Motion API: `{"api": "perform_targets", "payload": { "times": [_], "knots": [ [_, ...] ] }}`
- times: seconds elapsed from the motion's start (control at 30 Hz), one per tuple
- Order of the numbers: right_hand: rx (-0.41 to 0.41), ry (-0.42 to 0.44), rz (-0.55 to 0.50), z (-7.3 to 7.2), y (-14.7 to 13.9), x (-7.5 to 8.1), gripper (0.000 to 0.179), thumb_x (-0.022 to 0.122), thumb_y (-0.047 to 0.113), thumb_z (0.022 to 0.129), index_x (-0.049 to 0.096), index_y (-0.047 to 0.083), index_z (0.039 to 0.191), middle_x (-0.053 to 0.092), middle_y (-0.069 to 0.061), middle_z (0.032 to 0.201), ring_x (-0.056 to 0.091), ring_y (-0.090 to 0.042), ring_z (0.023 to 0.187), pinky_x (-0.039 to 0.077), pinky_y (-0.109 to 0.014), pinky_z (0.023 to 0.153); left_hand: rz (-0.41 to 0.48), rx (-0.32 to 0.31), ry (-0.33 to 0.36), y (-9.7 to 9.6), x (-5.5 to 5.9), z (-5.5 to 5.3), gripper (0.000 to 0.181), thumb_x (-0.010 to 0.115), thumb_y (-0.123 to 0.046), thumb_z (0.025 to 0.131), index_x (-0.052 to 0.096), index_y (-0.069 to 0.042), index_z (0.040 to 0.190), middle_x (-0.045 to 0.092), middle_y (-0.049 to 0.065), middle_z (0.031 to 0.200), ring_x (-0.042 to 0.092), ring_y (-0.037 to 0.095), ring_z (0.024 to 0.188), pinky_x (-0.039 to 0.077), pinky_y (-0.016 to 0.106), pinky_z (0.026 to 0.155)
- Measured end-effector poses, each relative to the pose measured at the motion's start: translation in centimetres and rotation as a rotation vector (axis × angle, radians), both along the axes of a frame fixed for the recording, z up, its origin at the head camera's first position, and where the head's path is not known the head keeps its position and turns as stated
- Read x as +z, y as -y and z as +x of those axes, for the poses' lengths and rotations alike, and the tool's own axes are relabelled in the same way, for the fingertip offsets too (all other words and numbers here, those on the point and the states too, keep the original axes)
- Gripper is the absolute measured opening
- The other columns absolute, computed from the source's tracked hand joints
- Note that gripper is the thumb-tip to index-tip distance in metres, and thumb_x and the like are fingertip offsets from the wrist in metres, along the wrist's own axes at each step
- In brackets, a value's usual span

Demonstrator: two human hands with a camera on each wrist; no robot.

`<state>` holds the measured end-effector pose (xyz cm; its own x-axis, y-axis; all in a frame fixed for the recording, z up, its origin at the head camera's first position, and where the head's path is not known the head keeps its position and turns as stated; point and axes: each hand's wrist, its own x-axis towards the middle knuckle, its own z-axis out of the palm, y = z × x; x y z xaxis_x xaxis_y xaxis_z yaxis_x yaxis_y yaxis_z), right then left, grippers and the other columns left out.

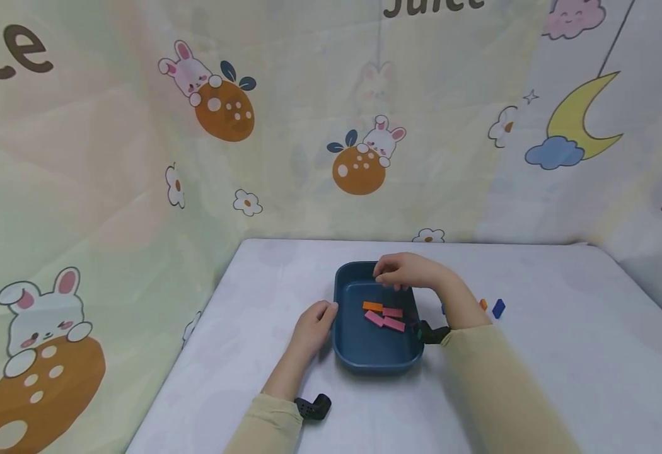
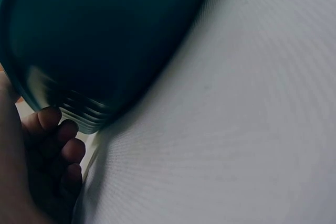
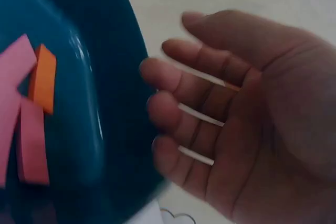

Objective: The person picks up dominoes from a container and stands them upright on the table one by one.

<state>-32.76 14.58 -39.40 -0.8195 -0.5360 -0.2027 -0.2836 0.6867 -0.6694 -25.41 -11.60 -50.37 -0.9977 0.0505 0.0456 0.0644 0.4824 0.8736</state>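
Bunny-print backdrop (image 1: 308,63) behind wht tbl (image 1: 592,353)

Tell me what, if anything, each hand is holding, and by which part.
The left hand holds the dark blue rectangular tray by its left edge. The right hand holds nothing.

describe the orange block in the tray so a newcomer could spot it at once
On the white table sits a dark blue tray with rounded corners. Inside it, the orange block lies beside three pink blocks. Its colour sets it apart from them.
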Motion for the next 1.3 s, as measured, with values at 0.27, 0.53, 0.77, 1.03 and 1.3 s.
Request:
{"api": "perform_targets", "payload": {
  "times": [0.27, 0.53, 0.77, 1.03, 1.3],
  "knots": [
    [0.012, 0.093, 0.109, -0.9, 4.3, -1.6, 0.021, 0.066, 0.030, 0.094, 0.065, 0.016, 0.109, 0.067, -0.004, 0.093, 0.064, -0.020, 0.077, 0.053, -0.032, 0.069, 0.013, -0.013, -0.004, 0.2, 0.1, 0.0, 0.037, 0.047, -0.047, 0.102, 0.063, -0.017, 0.086, 0.057, 0.001, 0.080, 0.054, 0.017, 0.073, 0.045, 0.032, 0.066],
    [-0.051, 0.116, 0.178, -0.6, 5.3, -3.4, 0.024, 0.071, 0.029, 0.090, 0.061, 0.014, 0.106, 0.063, -0.004, 0.091, 0.058, -0.019, 0.078, 0.047, -0.030, 0.067, 0.021, -0.017, -0.001, 0.0, 0.0, 0.2, 0.037, 0.047, -0.049, 0.101, 0.063, -0.019, 0.086, 0.057, 0.000, 0.079, 0.055, 0.018, 0.072, 0.045, 0.032, 0.066],
    [-0.071, 0.153, 0.156, -0.6, 5.3, -4.7, 0.022, 0.075, 0.026, 0.086, 0.062, 0.014, 0.098, 0.063, -0.005, 0.087, 0.059, -0.019, 0.075, 0.048, -0.031, 0.063, 0.027, -0.022, -0.007, 0.1, 0.1, 0.1, 0.038, 0.047, -0.050, 0.101, 0.062, -0.018, 0.086, 0.057, 0.001, 0.078, 0.054, 0.017, 0.072, 0.045, 0.032, 0.066],
    [-0.067, 0.075, 0.178, -0.8, 5.4, -5.4, 0.022, 0.078, 0.022, 0.083, 0.062, 0.013, 0.094, 0.062, -0.003, 0.087, 0.059, -0.017, 0.076, 0.048, -0.029, 0.064, 0.022, -0.023, -0.004, 0.0, 0.1, 0.1, 0.039, 0.047, -0.051, 0.101, 0.061, -0.018, 0.085, 0.057, 0.000, 0.078, 0.054, 0.017, 0.071, 0.045, 0.032, 0.065],
    [-0.073, 0.072, 0.203, -0.7, 5.7, -5.4, 0.020, 0.077, 0.022, 0.083, 0.060, 0.013, 0.089, 0.062, -0.003, 0.082, 0.060, -0.017, 0.071, 0.047, -0.029, 0.060, 0.015, -0.014, -0.007, 0.1, 0.0, 0.0, 0.037, 0.047, -0.048, 0.101, 0.062, -0.019, 0.085, 0.057, 0.001, 0.078, 0.054, 0.018, 0.071, 0.045, 0.032, 0.065]
  ]
}}
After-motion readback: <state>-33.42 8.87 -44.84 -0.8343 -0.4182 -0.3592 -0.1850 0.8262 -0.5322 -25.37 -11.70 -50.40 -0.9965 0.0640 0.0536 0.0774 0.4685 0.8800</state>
